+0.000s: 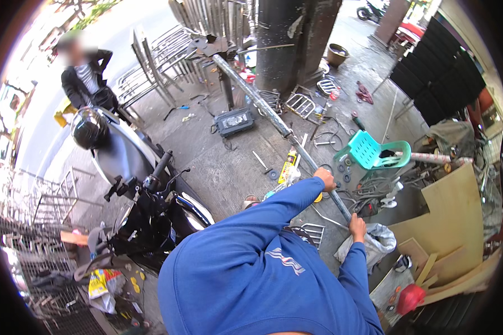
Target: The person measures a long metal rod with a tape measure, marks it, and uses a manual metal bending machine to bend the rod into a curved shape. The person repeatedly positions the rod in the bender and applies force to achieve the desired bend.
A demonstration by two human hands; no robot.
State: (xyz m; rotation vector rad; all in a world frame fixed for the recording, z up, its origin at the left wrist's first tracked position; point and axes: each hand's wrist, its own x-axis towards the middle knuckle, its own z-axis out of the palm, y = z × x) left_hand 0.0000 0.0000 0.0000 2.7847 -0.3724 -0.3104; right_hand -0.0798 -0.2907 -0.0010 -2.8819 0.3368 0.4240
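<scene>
A long, worn metal pipe point(257, 103) runs slantwise from the upper middle down toward my right side. My left hand point(325, 179) is closed round it, with the arm reaching across in front of me. Nearer to me, my right hand point(357, 228) grips the pipe close to its lower end. The far end of the pipe meets a metal stand point(209, 47) with a flat, irregular top; how the two are joined is too small to tell. A thin rod point(267, 48) sticks out to the right there.
A motorcycle point(123, 156) with a dark helmet point(89, 128) stands left, a person point(86, 75) behind it. A dark toolbox point(233, 121) lies near the stand, before a pillar point(288, 44). Right are a green plastic chair point(369, 149), cables, and plywood point(455, 215).
</scene>
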